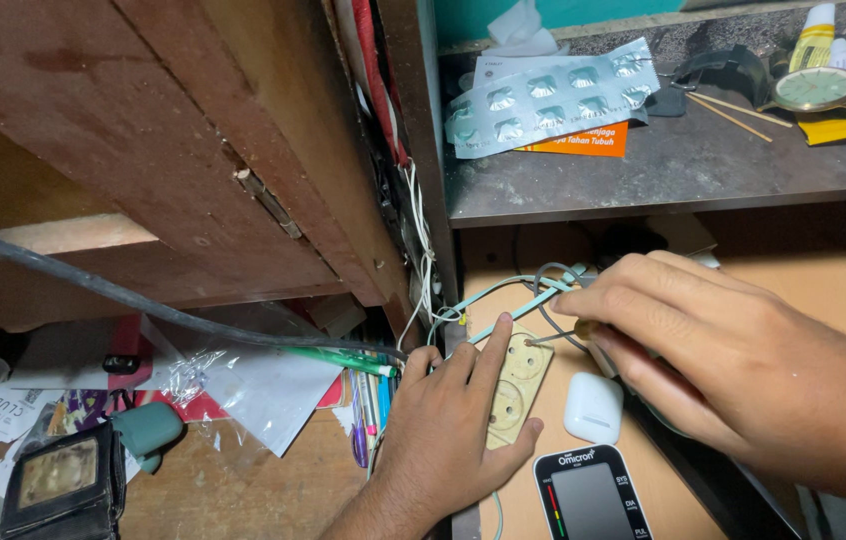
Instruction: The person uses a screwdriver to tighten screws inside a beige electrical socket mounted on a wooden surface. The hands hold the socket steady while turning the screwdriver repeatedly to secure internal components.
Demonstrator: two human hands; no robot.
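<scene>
My left hand (pixel 448 425) presses a cream double wall socket (pixel 518 385) against the wooden surface, index finger stretched up along its left edge and thumb under its lower end. My right hand (pixel 713 345) grips a screwdriver (pixel 568 335); its thin metal tip touches the top of the socket. Light green and grey wires (pixel 528 290) loop out from behind the socket's upper end toward the wooden post.
A white earbud case (pixel 593 407) and a black blood pressure monitor (pixel 593 497) lie just below my right hand. The shelf (pixel 673 175) above holds blister packs (pixel 548 100), a wristwatch (pixel 818 90) and a small tube. Left: a thick black cable (pixel 123 295), pens, plastic bags, a black wallet (pixel 63 480).
</scene>
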